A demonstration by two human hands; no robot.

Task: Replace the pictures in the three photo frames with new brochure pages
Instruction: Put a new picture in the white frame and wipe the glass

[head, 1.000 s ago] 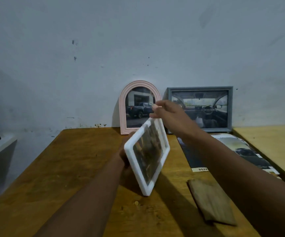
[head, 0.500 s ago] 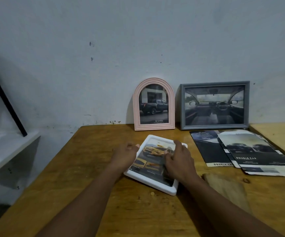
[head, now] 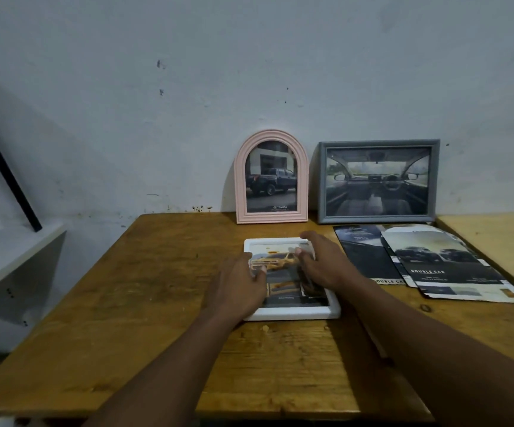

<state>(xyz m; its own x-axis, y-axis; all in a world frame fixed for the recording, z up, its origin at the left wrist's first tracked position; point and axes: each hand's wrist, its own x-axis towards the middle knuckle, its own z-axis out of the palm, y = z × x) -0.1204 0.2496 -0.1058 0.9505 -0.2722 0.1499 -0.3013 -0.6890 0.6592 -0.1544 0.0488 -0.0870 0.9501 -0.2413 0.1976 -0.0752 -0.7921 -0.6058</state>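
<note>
On the wooden table point(head: 157, 288) w/ the white frame point(head: 292, 312) flat betw. both hands, your left hand point(head: 238, 288) and right hand point(head: 323, 263) rest spread-fingered on its glass, gripping nothing, so press evenly, don't skew the page.

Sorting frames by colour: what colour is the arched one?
Pink, seen in the head view: the arched frame.

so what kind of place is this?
Probably a plain room at home or a small workshop: a worn wooden table against a scuffed white wall, with framed car brochure pictures leaning on it.
</note>
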